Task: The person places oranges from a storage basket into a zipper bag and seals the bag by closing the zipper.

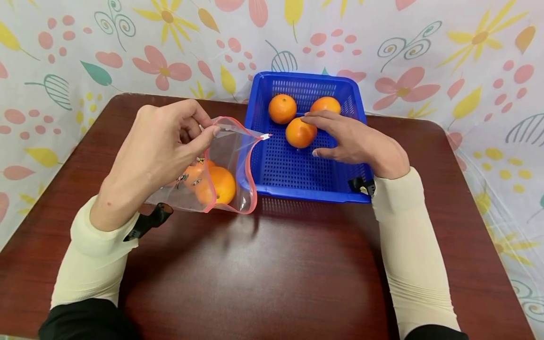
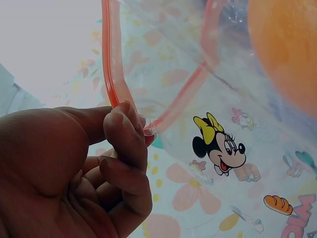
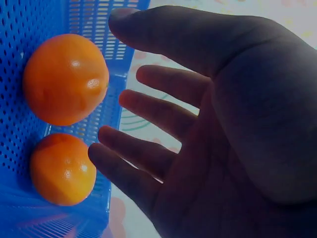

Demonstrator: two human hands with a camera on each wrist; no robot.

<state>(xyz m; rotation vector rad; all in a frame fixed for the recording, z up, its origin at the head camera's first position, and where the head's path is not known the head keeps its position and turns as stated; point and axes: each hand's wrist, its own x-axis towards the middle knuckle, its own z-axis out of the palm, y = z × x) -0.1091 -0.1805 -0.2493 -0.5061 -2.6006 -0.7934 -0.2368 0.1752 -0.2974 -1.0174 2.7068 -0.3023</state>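
My left hand pinches the rim of a clear zip bag between thumb and forefinger. The bag has a red zip edge, a white slider and cartoon prints, and its mouth gapes. Inside it lies an orange, with more orange fruit partly hidden behind the hand. A blue basket holds three oranges: one at the back left, one at the back right, one in front. Above the front one hovers my right hand, its fingers spread and holding nothing; the right wrist view shows a gap.
Both bag and basket are over a dark reddish-brown table. The bag's edge overlaps the basket's left side. A flower-printed sheet hangs behind the table and along its sides. Each wrist wears a small black device, such as the left one.
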